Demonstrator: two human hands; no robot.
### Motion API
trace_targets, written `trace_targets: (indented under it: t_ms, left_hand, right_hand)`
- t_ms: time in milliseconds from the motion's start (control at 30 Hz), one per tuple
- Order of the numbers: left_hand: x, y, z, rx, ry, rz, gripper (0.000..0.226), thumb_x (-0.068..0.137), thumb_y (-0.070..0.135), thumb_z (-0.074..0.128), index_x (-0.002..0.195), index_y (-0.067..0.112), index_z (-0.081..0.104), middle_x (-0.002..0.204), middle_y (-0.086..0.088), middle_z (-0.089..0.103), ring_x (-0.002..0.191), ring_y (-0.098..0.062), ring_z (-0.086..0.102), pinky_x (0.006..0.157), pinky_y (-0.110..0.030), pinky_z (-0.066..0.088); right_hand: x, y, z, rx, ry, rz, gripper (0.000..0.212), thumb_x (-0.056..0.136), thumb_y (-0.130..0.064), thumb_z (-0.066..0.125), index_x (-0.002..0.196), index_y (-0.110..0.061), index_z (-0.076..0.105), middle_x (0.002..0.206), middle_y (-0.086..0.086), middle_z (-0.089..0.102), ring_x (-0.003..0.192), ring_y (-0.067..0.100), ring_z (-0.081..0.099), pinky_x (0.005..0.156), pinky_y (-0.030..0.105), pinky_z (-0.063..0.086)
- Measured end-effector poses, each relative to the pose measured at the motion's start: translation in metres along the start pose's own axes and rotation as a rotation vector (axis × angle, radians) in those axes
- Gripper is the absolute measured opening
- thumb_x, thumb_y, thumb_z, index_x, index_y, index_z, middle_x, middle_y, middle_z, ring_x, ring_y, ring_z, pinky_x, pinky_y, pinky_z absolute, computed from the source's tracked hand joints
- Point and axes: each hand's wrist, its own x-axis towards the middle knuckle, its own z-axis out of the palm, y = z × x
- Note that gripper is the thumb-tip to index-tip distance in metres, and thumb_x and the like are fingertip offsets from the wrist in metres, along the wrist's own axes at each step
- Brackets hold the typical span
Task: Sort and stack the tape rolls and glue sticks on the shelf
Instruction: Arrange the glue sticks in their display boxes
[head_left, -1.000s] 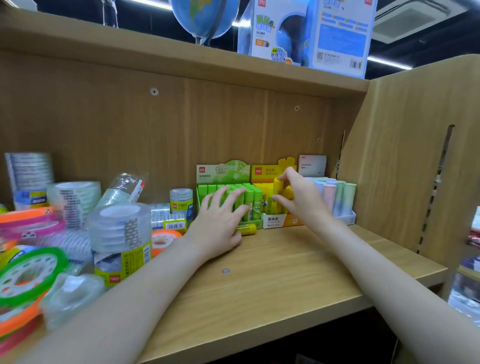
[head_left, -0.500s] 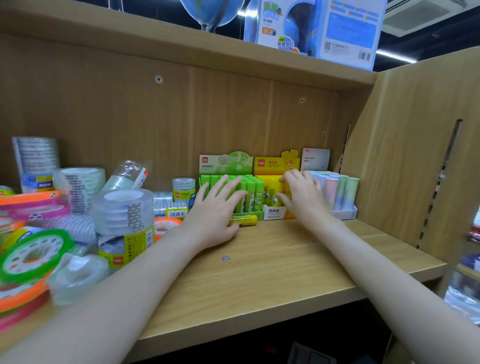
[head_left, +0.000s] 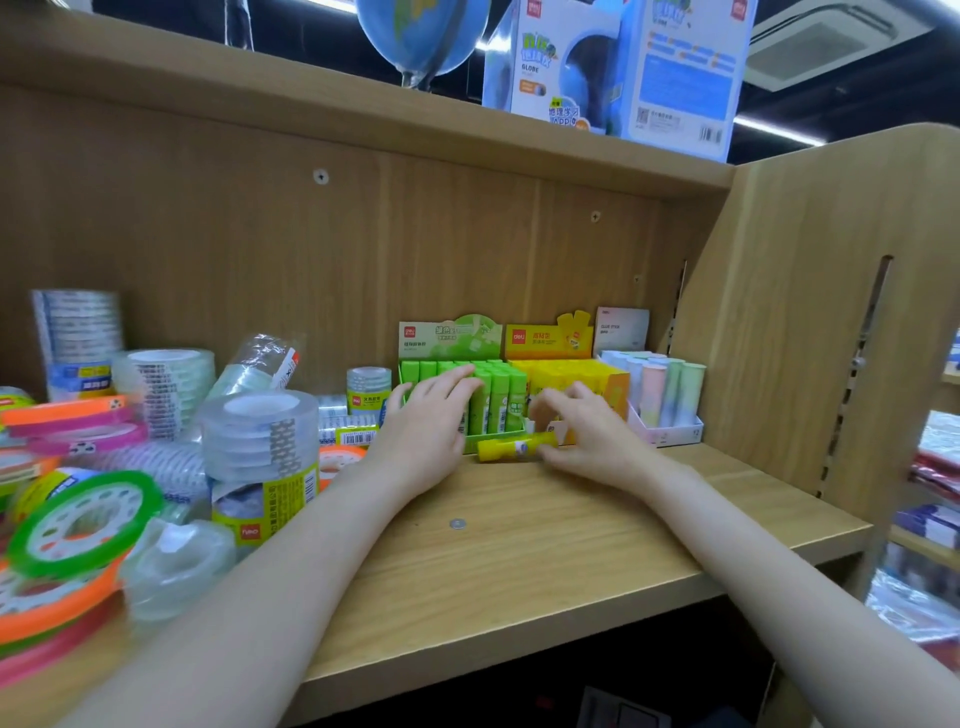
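The loose yellow glue stick (head_left: 516, 448) lies flat on the shelf (head_left: 545, 545), pointing left to right, between both hands, with the right hand (head_left: 587, 434) curling its fingers around one end, while the left hand (head_left: 431, 415) rests open on the green sticks (head_left: 496, 397).

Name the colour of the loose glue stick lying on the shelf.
Yellow, with a pale label; the glue stick shows best in the head view.
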Motion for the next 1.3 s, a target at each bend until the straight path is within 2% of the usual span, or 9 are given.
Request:
trace_targets:
  t_ms: [133,200,333,533,800,933,1000,1167,1300]
  left_hand:
    - [0.001,0.0,0.001,-0.002,0.001,-0.002,0.062,0.089,0.006,0.041,0.145,0.025,0.022,0.155,0.01,0.012,0.141,-0.013,0.017,0.114,-0.04,0.008]
    - [0.002,0.001,0.001,-0.007,0.0,0.0,0.061,0.089,0.007,0.041,0.145,0.024,0.022,0.155,0.009,0.011,0.141,-0.014,0.017,0.114,-0.04,0.008]
    - [0.003,0.0,0.002,-0.012,0.007,0.007,0.062,0.089,0.008,0.042,0.145,0.024,0.021,0.154,0.009,0.013,0.14,-0.013,0.016,0.115,-0.04,0.009]
    - [0.004,0.0,0.003,0.01,0.039,0.007,0.059,0.089,0.01,0.042,0.143,0.025,0.024,0.153,0.011,0.017,0.139,-0.012,0.018,0.114,-0.037,0.01]
    - [0.006,-0.002,0.005,0.004,0.066,0.02,0.057,0.088,0.01,0.043,0.141,0.026,0.028,0.15,0.012,0.021,0.137,-0.011,0.021,0.112,-0.035,0.012]
    - [0.006,-0.003,0.006,0.017,0.066,0.024,0.056,0.088,0.011,0.043,0.14,0.026,0.028,0.149,0.012,0.022,0.136,-0.012,0.022,0.111,-0.035,0.014]
    - [0.006,-0.003,0.006,0.023,0.065,0.025,0.056,0.088,0.011,0.043,0.14,0.026,0.028,0.149,0.012,0.022,0.136,-0.012,0.022,0.111,-0.035,0.014]
    - [0.007,-0.003,0.007,0.039,0.072,0.024,0.056,0.088,0.011,0.043,0.139,0.027,0.028,0.149,0.012,0.023,0.135,-0.012,0.023,0.111,-0.035,0.015]
    - [0.006,-0.004,0.008,0.052,0.072,0.032,0.057,0.088,0.011,0.042,0.141,0.027,0.027,0.149,0.011,0.021,0.136,-0.012,0.021,0.11,-0.035,0.016]
  right_hand:
    - [-0.003,0.009,-0.025,0.67,0.43,0.24,0.021,0.085,-0.011,0.065,0.1,-0.018,0.053,0.098,-0.001,0.059,0.094,0.011,0.056,0.078,0.021,0.046]
    - [0.002,0.014,-0.031,0.782,0.516,0.285,0.022,0.088,-0.013,0.062,0.105,-0.023,0.051,0.104,0.006,0.059,0.094,0.015,0.059,0.076,0.021,0.047]
    - [0.022,0.009,-0.028,0.629,0.543,0.202,0.023,0.091,-0.01,0.056,0.112,-0.019,0.051,0.093,-0.004,0.054,0.078,-0.001,0.062,0.071,0.019,0.051]
    - [0.057,0.002,-0.012,0.278,0.501,0.154,0.017,0.082,-0.015,0.069,0.084,-0.013,0.052,0.085,0.003,0.058,0.072,0.015,0.059,0.06,0.013,0.042]
    - [0.046,0.014,-0.024,0.776,0.704,0.328,0.018,0.085,-0.015,0.066,0.091,-0.016,0.049,0.088,-0.001,0.062,0.08,0.012,0.059,0.065,0.019,0.047]
    - [0.039,0.014,-0.029,0.716,0.613,0.327,0.005,0.086,-0.007,0.057,0.09,-0.01,0.055,0.088,-0.007,0.058,0.074,0.005,0.057,0.058,0.009,0.043]
    - [0.039,0.012,-0.03,0.616,0.549,0.294,0.006,0.084,-0.006,0.058,0.089,-0.009,0.057,0.092,-0.004,0.055,0.069,0.007,0.058,0.058,0.014,0.046]
    - [0.038,0.007,-0.028,0.385,0.333,0.237,0.022,0.078,-0.003,0.062,0.092,-0.017,0.053,0.105,0.002,0.047,0.085,0.015,0.052,0.061,0.014,0.04]
    - [0.039,0.006,-0.029,0.23,0.403,0.158,0.017,0.081,-0.007,0.063,0.095,-0.016,0.064,0.103,-0.001,0.049,0.083,0.015,0.054,0.064,0.013,0.039]
